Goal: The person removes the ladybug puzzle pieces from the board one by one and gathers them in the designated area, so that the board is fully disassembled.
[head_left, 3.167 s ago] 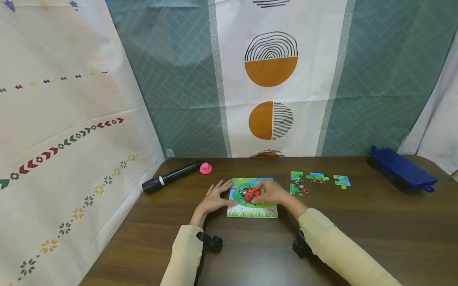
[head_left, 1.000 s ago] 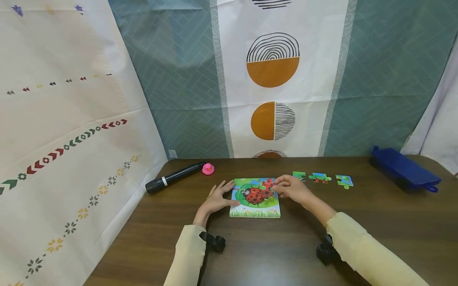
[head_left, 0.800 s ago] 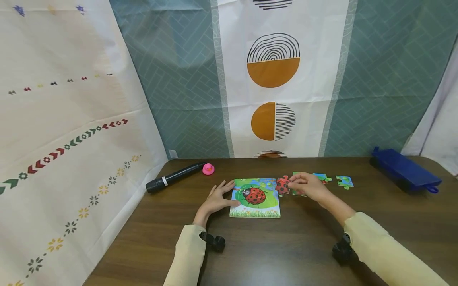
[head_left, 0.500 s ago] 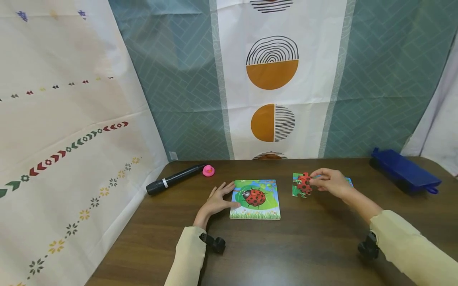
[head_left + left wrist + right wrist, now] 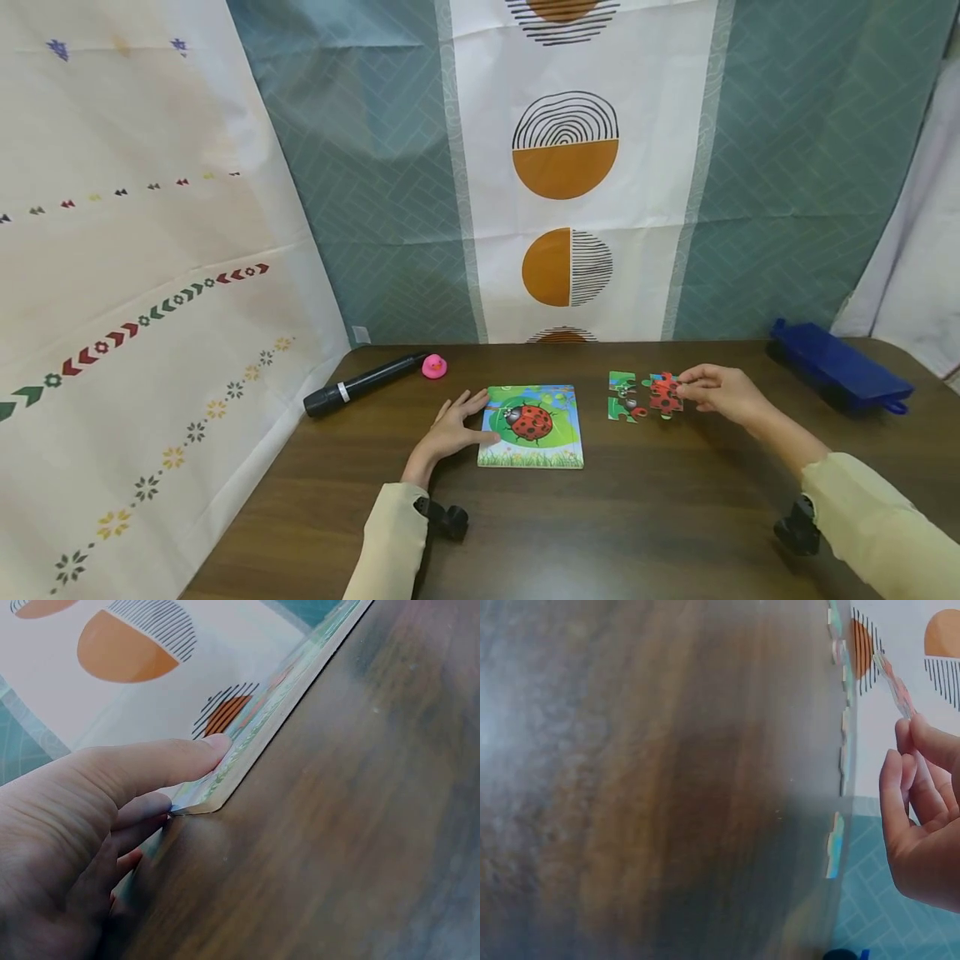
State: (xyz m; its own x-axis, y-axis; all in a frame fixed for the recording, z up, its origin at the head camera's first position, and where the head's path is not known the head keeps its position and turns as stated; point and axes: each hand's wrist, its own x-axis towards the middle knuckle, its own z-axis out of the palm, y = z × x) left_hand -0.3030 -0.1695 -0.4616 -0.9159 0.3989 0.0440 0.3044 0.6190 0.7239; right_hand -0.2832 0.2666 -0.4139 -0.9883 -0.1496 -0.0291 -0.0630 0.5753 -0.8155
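While our right hand [image 5: 723, 393] pinches a red ladybird puzzle piece [image 5: 664, 392] between thumb and curled fingertips [image 5: 904, 742], we hold it just above the table [image 5: 675, 517], over the loose pieces lying there. Beside that pinch, on its inner side, lie two green pieces [image 5: 622, 396], flat card with knobbed edges. Our left hand [image 5: 448, 428] lies spread and flat, the fingers straight, its thumb [image 5: 161, 761] pressing on the near corner of the puzzle board [image 5: 531, 425]. We see the board as a thin square of layered card with a rounded corner, glossy on top, printed with a ladybird on a green leaf. Under both hands the tabletop is dark brown wood grain, smooth and faintly shiny.
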